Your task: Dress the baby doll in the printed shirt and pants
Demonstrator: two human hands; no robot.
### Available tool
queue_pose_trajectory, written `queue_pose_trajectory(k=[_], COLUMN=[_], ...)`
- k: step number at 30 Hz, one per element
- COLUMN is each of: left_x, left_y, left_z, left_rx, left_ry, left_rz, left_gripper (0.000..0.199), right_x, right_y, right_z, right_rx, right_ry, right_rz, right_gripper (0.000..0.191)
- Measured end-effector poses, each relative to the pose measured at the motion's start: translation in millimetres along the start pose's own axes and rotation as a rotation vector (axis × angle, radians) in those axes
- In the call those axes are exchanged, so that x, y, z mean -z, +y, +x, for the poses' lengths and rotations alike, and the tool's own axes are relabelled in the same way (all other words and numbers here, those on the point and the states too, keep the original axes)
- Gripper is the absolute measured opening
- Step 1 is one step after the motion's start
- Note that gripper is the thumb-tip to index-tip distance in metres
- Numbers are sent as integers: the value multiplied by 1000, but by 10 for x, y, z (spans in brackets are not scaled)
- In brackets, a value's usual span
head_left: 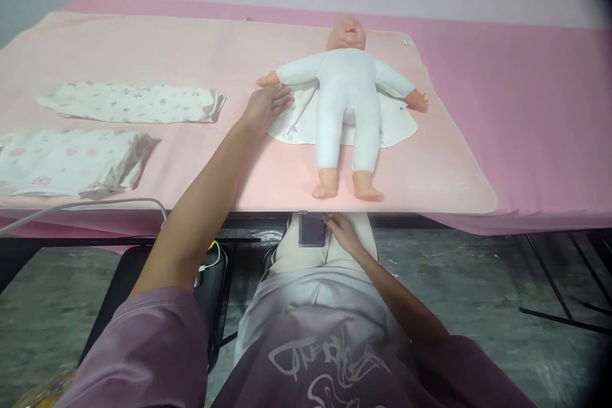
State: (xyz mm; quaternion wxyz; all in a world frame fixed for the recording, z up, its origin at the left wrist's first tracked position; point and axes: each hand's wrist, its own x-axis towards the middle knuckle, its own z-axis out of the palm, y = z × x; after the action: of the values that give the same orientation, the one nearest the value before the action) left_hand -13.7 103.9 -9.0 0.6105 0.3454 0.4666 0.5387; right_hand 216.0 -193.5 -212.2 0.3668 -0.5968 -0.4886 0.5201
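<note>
A baby doll [349,80] with a white cloth body lies face up on the pink mat. Spread under its back is a white garment [299,121], its sides showing left and right of the torso. My left hand [270,105] rests beside the doll's hand at the garment's left edge, fingers extended and holding nothing visible. Down at my lap, my right hand [340,231] has its fingers closed at the edge of a dark, pixelated rectangle [312,231]; whether it grips that is unclear.
Two folded patterned cloths, one upper [134,102] and one lower [71,160], lie on the mat [229,44] at the left. A white cable [95,203] crosses the front edge. Below stands a black seat [129,280]; metal legs are at right.
</note>
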Motion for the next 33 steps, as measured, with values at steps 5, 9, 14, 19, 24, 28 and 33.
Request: queue_pose_trajectory(k=[5,9,14,19,24,28,33], left_x=[-4,4,22,21,6,3,-4], left_y=[-11,-18,-35,-39,-17,-4,6], left_z=[19,33,58,61,25,13,0], left_rx=[9,16,8,-1,-8,-2,8], left_ry=[11,11,7,-1,-3,7,7], left_rz=[0,-6,0,3,19,21,25], left_gripper=[9,13,9,6,4,3,10], right_x=[-16,-24,-11,-5,-3,9,25], right_y=[14,7,-25,-65,-69,-38,-25], right_z=[19,31,30,21,32,29,-40], right_rx=[2,-11,-23,-27,-28,-36,-19], right_ry=[-4,-2,-5,-6,-25,-25,-33], right_rz=[-11,-15,-20,-24,-27,-10,32], right_gripper=[52,53,50,48,49,51,54])
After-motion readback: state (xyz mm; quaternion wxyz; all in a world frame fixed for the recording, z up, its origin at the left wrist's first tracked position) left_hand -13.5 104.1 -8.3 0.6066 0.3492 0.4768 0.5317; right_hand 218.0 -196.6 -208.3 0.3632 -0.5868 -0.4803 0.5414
